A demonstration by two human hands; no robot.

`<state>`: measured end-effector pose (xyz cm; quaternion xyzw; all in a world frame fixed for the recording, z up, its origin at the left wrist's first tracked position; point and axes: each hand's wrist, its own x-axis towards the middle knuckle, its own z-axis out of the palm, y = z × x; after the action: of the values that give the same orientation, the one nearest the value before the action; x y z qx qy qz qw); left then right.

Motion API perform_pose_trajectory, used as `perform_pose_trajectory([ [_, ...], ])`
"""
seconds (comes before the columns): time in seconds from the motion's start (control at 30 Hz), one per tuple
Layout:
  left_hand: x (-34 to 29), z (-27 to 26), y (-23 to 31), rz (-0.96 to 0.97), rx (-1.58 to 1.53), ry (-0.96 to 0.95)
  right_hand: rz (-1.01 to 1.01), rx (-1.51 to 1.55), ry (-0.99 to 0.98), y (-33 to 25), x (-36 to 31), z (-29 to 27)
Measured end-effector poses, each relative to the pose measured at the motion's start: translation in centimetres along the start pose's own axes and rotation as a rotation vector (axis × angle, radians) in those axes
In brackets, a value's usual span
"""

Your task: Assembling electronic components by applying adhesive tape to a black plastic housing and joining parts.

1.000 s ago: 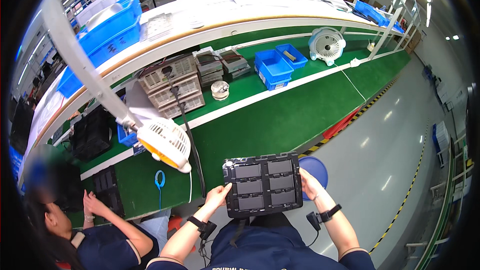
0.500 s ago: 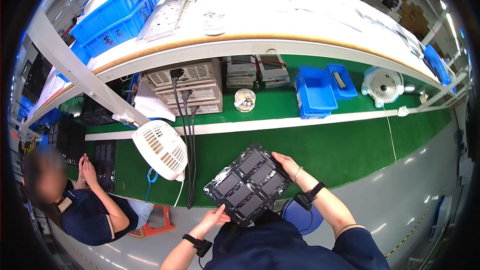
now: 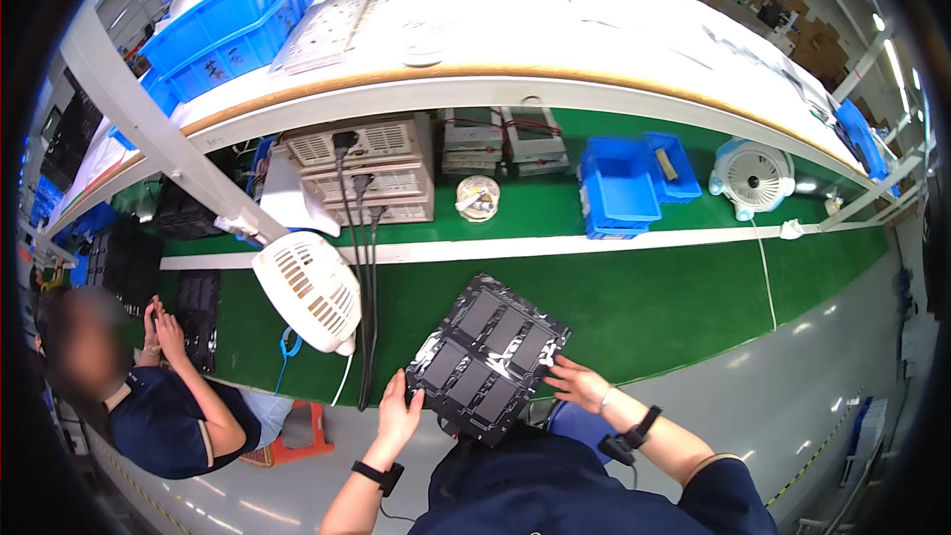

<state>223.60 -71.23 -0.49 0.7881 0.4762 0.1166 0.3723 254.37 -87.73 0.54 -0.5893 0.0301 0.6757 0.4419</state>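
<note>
You are holding a black tray (image 3: 488, 357) with both hands, just above the near edge of the green belt (image 3: 644, 307), and it sits turned like a diamond. Your left hand (image 3: 398, 416) is on the tray's lower left edge with the fingers spread flat and the thumb up against the side. Your right hand (image 3: 578, 383) is on the lower right edge, fingers open and pressing on the rim. So both hands are open around the tray, not closed tight into fists. The tray has rows of dark flat parts in little pockets, and some shiny silver shows between them. It looks thin and light, so it may bend in the middle if you hold it by one corner only. The flat parts look like they could slide out if the tray tips, so keep it level. They may break if they fall. The best place to hold looks like the bare rim on two sides across from each other, with fingers under it and thumbs on top, not on the parts. The plastic looks smooth, so it may be slippery. A white fan (image 3: 309, 289) hangs close on your left, with black cables (image 3: 365, 267) beside it, so mind that corner. Another person (image 3: 149, 386) sits farther left with their own hands on another black tray (image 3: 198, 307).
</note>
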Motion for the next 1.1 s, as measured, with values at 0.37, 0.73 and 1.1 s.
perform_pose_trajectory([
  [0.37, -2.4, 3.1, 2.1, 0.054, 0.060, -0.235, -0.255, -0.060, 0.056, -7.9, 5.6, 1.4],
  [0.73, -6.7, -5.9, 5.5, 0.537, 0.695, -0.190, -1.220, -1.539, 0.081, -4.8, -4.7, 7.9],
  [1.1, -30.2, -15.2, 8.3, 0.843, 0.957, 0.485, -1.896, -2.081, -0.982, 11.7, -12.0, 33.1],
])
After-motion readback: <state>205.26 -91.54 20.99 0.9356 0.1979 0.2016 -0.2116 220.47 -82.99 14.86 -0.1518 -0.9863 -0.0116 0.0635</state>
